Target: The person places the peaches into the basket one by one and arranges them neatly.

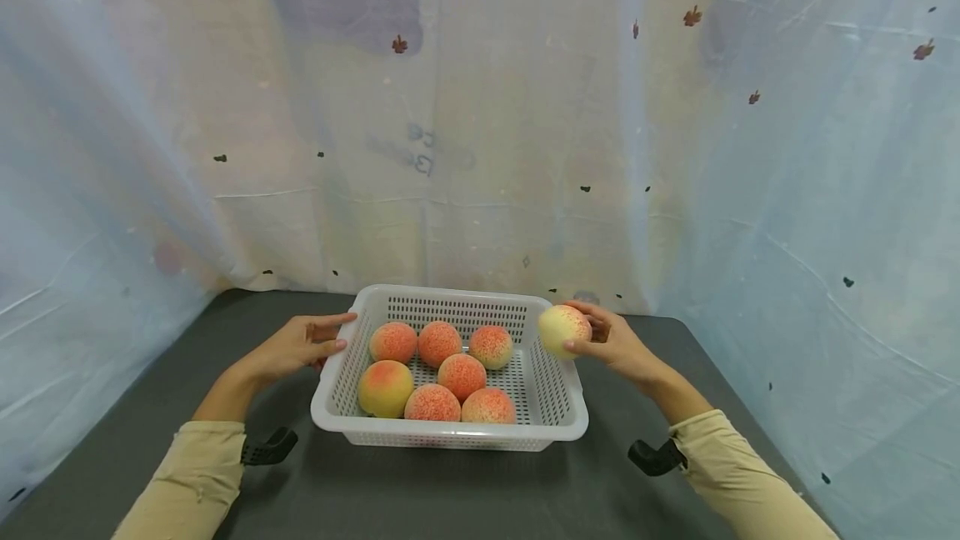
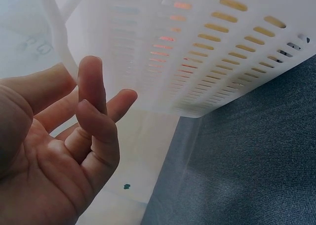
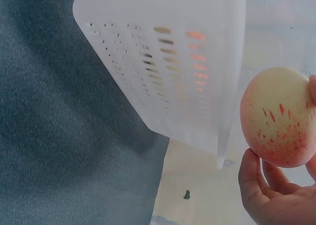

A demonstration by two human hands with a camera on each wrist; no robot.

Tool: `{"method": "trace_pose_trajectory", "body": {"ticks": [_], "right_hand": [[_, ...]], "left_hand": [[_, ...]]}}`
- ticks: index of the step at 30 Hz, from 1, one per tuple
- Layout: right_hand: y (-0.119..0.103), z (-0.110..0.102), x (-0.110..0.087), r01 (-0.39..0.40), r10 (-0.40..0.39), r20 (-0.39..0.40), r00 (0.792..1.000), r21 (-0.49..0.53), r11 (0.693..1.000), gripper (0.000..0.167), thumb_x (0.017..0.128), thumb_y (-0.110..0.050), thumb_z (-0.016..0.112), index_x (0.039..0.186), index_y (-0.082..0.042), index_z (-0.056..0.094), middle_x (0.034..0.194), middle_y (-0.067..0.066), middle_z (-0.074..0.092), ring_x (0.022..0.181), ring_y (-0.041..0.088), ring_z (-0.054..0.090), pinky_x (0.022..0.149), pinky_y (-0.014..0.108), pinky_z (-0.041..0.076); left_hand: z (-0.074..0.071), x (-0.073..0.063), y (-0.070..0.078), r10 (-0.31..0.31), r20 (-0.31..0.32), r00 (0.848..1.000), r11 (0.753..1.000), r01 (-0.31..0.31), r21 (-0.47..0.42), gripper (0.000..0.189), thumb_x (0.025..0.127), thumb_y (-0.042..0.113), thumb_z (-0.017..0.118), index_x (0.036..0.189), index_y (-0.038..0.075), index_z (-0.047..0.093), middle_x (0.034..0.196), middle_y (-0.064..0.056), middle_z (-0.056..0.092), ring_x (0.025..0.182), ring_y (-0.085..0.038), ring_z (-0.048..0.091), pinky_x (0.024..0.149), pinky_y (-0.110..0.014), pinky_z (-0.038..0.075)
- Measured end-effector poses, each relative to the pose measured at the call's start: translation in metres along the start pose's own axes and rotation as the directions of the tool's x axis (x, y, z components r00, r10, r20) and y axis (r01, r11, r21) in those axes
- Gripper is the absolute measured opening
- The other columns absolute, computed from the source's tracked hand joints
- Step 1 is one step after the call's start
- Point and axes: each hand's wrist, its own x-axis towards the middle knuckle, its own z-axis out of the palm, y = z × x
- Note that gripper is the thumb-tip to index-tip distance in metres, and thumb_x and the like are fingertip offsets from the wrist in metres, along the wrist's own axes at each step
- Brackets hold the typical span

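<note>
A white perforated plastic basket stands on the dark table, with several red-and-yellow peaches lying inside. My left hand pinches its left rim between thumb and fingers; the left wrist view shows the fingertips at the basket's edge. Over the right rim, my right hand holds a pale yellow peach with red speckles. Seen from the right wrist, fingers curl round this peach from below and the side, and it is beside the basket's upper rim.
The dark grey table extends around the basket. Translucent sheeting with small leaf shapes hangs behind and at both sides. A black strap-like piece is on each wrist, left and right.
</note>
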Motion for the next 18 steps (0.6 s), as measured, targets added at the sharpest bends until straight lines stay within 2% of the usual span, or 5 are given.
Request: {"method": "trace_pose_trajectory", "body": {"ticks": [18], "right_hand": [[-0.009, 0.015, 0.006, 0.015, -0.016, 0.062, 0.998, 0.012, 1.0, 0.07, 0.094, -0.017, 0.072, 0.154, -0.003, 0.038, 0.138, 0.026, 0.056, 0.112, 0.024, 0.061, 0.092, 0.034, 0.051]], "left_hand": [[0.0, 0.002, 0.0, -0.023, -0.01, 1.0, 1.0, 0.023, 0.003, 0.068, 0.101, 0.026, 0.064, 0.157, 0.003, 0.034, 0.136, -0.03, 0.061, 0.081, -0.018, 0.068, 0.068, -0.035, 0.059]]}}
